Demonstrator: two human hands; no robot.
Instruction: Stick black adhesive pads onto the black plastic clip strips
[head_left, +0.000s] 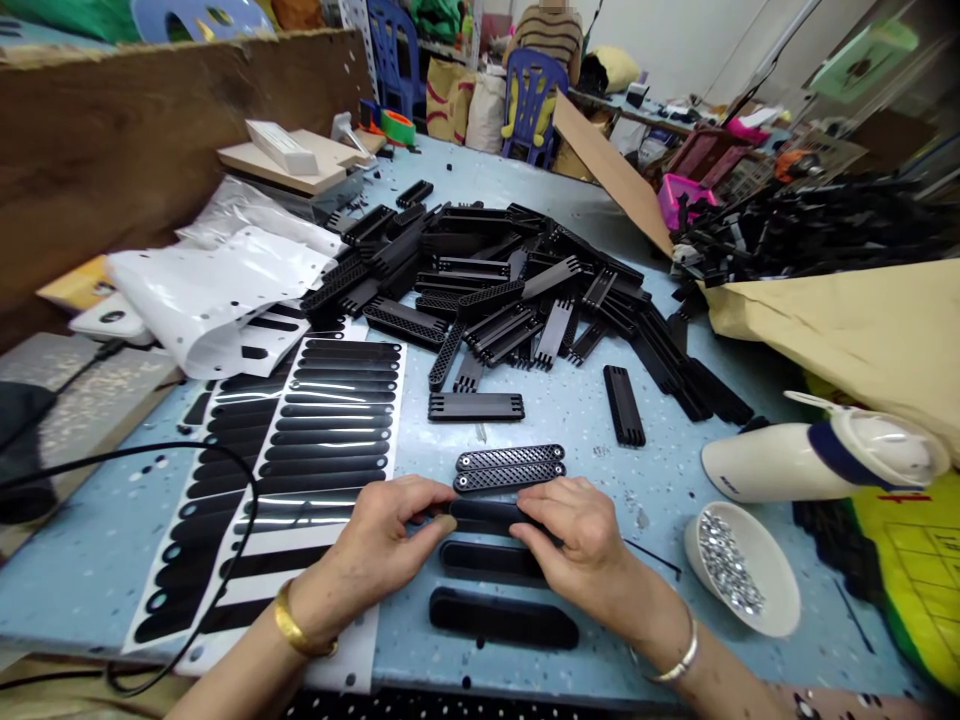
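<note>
Though apart, left hand (390, 530) and right hand (576, 532) (fingertips inward) in pinches on one black strip (486, 516).

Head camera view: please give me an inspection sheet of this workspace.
Surface: speckled light-blue tabletop.
Job's things: glossy black elongated piece between the hands, two similar pieces nearer the person; heap of black slotted bars beyond; round white bowl of small silver parts.
Clutter: crumpled white sheet, left; cream bottle with navy band on its side, right.
Grippers: bare left hand and bare right hand, each grip closed on one end of the piece.
Cables: black cable looping over white sheets of black strips.
Surroundings: person in striped top, blue plastic chair, background.
</note>
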